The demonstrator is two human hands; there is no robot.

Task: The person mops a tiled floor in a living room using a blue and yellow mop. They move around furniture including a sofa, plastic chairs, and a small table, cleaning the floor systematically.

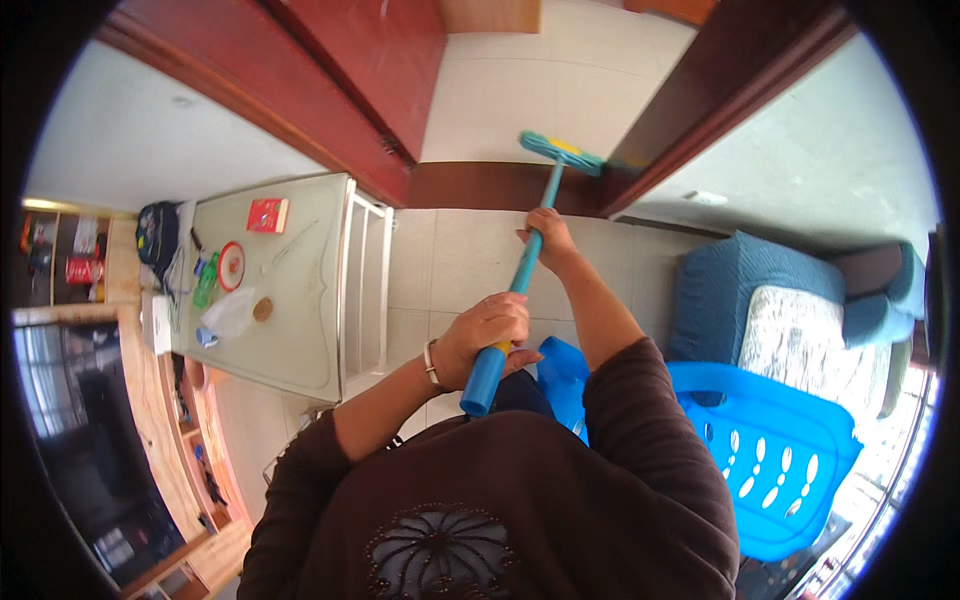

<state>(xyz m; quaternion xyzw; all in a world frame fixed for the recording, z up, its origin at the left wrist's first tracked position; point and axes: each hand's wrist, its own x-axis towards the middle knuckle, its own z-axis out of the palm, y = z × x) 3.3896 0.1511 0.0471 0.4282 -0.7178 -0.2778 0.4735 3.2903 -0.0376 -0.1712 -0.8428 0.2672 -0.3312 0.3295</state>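
Observation:
A teal long-handled mop [532, 259] slants away from my body, its green and yellow head [562, 150] at the dark doorway threshold [480, 185]. The head lies close to the right door jamb [660, 105] and looks slightly blurred. My left hand [487, 334] wraps the handle near its blue end, just above a yellow ring, with the thumb held out. Farther along the shaft, my right hand [553, 236] grips it too.
On my left stands a glass-topped table [307, 300] with a red box [267, 215], a green bottle [206, 281] and a round red-rimmed lid [232, 265]. At my right are a blue plastic chair [757, 405] and a blue-covered sofa [712, 292]. A red door [360, 67] stands left of the doorway.

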